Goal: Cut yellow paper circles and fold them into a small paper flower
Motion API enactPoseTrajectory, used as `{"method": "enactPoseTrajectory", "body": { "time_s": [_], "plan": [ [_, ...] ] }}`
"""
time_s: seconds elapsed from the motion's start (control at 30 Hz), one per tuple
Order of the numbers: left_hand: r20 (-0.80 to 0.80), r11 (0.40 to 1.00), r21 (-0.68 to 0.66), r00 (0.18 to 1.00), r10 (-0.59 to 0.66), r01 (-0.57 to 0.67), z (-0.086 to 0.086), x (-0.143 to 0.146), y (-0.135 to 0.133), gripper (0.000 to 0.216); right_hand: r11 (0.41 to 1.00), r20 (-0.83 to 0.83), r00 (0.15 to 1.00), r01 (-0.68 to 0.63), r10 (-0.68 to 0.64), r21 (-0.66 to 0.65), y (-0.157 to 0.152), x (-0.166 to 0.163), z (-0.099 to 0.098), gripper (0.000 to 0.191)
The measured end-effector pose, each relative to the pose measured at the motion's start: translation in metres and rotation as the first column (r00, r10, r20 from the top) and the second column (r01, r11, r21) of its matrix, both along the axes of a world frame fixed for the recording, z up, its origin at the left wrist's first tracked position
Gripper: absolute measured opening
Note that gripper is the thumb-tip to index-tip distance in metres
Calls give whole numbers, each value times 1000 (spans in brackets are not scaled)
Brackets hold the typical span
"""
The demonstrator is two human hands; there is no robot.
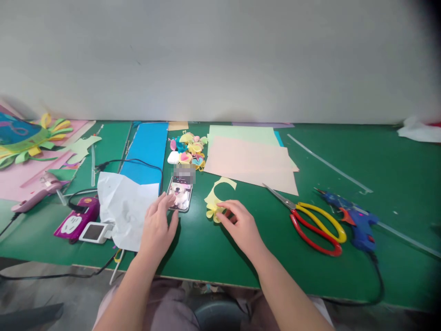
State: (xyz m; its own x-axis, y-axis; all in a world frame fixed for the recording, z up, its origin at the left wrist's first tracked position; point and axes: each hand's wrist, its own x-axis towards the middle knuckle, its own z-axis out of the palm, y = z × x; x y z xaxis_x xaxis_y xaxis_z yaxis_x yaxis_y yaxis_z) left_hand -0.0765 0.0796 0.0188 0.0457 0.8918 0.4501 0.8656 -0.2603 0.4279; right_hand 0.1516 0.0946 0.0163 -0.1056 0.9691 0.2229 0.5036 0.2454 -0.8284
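Note:
My left hand (157, 225) lies flat on the green table (379, 156), fingers spread, with its fingertips on the lower edge of a phone (180, 192) whose screen is lit. My right hand (241, 224) rests just right of it. Its fingers are stretched out and its fingertips touch a small folded yellow paper flower (213, 212). A yellow paper scrap with a round cut-out (220, 188) lies just behind that flower.
Red-and-yellow scissors (317, 223) and a blue glue gun (354, 219) lie to the right. Sheets of coloured paper (251, 161), a pile of paper flowers (188, 149), blue paper (148, 149), crumpled white paper (124, 207), a purple device (77, 220) and a pink glue gun (36, 193) lie around.

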Motion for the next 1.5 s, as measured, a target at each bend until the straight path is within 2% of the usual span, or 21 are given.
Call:
{"method": "enactPoseTrajectory", "body": {
  "time_s": [0.13, 0.27, 0.53, 0.63, 0.77, 0.97, 1.23, 1.37, 1.5],
  "plan": [
    [-60, 999, 28, 997, -37, 39, -3, -2, 1, 37, 1000, -15, 1000, 2, -2, -28, 0, 0, -2, 13],
    [-119, 998, -33, 991, -53, 49, -4, -1, 2, 34, 999, -17, 1000, 0, -1, -49, 0, 0, -3, 13],
    [-128, 997, -23, 989, -70, 68, -6, -3, 3, 25, 998, -5, 1000, 2, -2, -60, 0, 0, -1, 13],
    [-126, 997, -3, 989, -81, 81, -5, -3, 2, 29, 999, -2, 1000, 1, -1, -55, 0, -1, -1, 13],
    [-23, 998, 21, 998, -59, 59, 0, -1, 0, 35, 999, -12, 1000, 4, -4, -34, 0, -1, -1, 13],
    [53, 990, -47, 990, -129, 131, 9, 12, 3, 28, 999, -4, 1000, 29, -29, 27, -1, -4, 2, 10],
    [194, 936, -176, 943, -270, 305, 39, 68, 22, 28, 985, 6, 995, 98, -100, 143, -1, 1, 5, 7],
    [311, 930, -231, 927, -210, 288, 35, 84, 24, 31, 969, -2, 987, 155, -158, 190, -4, 10, 6, 7],
    [475, 908, -262, 863, -173, 327, 25, 93, 16, 28, 954, -24, 979, 202, -202, 223, -5, 12, 6, 6]
  ]
}}
